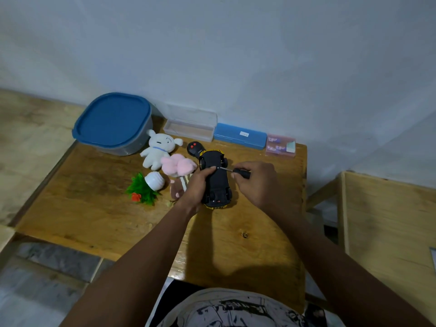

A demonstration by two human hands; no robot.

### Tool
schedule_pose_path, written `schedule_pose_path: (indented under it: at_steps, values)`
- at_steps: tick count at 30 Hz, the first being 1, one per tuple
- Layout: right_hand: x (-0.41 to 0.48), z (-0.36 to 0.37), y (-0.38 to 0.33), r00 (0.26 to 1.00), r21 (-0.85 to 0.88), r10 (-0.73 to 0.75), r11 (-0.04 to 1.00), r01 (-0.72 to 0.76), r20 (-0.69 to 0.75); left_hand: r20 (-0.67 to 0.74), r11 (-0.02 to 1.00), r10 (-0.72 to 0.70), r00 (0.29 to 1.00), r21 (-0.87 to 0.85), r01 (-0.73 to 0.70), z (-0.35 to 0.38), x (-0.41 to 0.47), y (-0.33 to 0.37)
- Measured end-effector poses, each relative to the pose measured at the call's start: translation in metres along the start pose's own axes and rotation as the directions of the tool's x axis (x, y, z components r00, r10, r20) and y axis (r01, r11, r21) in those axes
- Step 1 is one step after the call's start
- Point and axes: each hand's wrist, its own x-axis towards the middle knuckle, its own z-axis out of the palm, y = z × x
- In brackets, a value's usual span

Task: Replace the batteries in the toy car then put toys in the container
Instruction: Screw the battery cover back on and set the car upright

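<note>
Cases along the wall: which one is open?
The clear case, leftmost of the three, next to the blue-lidded container: its lid stands raised behind it. The blue case and the pink box show no raised lid.

bench (94,208): wood, knot near front | clear case (191,127): lid open, back edge | blue case (236,135): closed, just beside it | wooden crate (387,220): far right

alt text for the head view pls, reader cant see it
A person's left hand grips an upturned toy car on a wooden table while the right hand holds a screwdriver to its underside. To the left lie plush toys and a lidded blue container.
</note>
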Motion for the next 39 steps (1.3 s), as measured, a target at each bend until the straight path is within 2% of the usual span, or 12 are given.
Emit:
schedule_pose_path:
  at_steps: [20,31,39]
  values:
    - [-0.0020,-0.0012,-0.0034,1.000,-0.023,-0.027,0.999,0.027,-0.007,0.014,0.999,-0.018,1.000,-0.027,0.018,0.0051,-0.0055,0.0051]
    - [-0.0014,-0.0001,-0.0037,0.995,-0.109,-0.095,0.989,0.095,0.004,-0.001,0.999,-0.012,1.000,-0.030,0.012,0.0035,-0.0051,0.0045]
    - [0.0021,0.0013,0.0000,0.993,-0.191,-0.110,0.975,0.114,0.033,-0.010,0.999,0.045,0.999,0.023,-0.044,0.0039,-0.0086,0.0051]
